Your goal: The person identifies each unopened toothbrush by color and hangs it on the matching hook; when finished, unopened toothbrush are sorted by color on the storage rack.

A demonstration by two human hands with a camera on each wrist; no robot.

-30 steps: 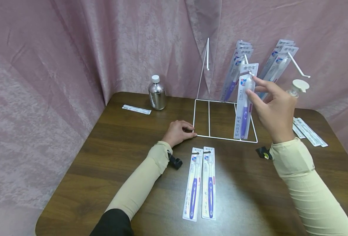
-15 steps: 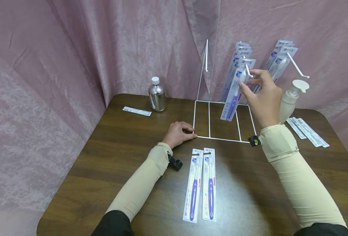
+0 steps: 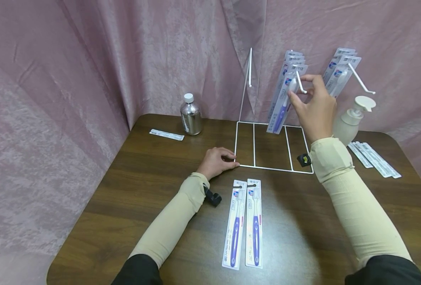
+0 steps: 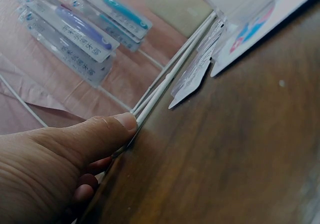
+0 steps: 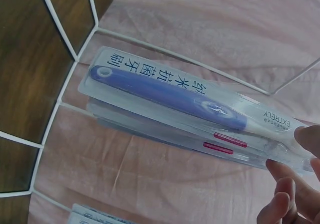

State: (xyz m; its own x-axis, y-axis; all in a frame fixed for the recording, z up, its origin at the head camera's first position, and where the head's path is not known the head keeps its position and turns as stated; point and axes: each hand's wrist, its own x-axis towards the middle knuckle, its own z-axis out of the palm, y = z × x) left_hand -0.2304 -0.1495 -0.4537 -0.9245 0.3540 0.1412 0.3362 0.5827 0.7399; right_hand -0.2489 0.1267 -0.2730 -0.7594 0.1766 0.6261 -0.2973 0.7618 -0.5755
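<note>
At the middle hook of a white wire display rack (image 3: 272, 168), my right hand (image 3: 317, 109) pinches a packaged toothbrush (image 3: 280, 113) by its upper part. The purple-handled toothbrush hangs tilted on the hook, in front of several like it. In the right wrist view, thumb and fingers lie at the head end of the toothbrush pack (image 5: 165, 93). My left hand (image 3: 216, 163) holds the front left corner of the rack's base, its thumb on the wire in the left wrist view. Two more packaged toothbrushes (image 3: 234, 229) lie side by side on the table, nearer me.
More packs (image 3: 342, 75) hang on the right hook; the left hook (image 3: 250, 69) is bare. A silver bottle (image 3: 191, 115) with a white cap stands back left, near a flat white packet (image 3: 166, 135). A pump bottle (image 3: 348, 120) and several packets (image 3: 376, 160) are at the right.
My right hand has moved back and left, sliding the toothbrush pack along the middle hook toward the packs behind it. The left hand stays at the rack's corner.
</note>
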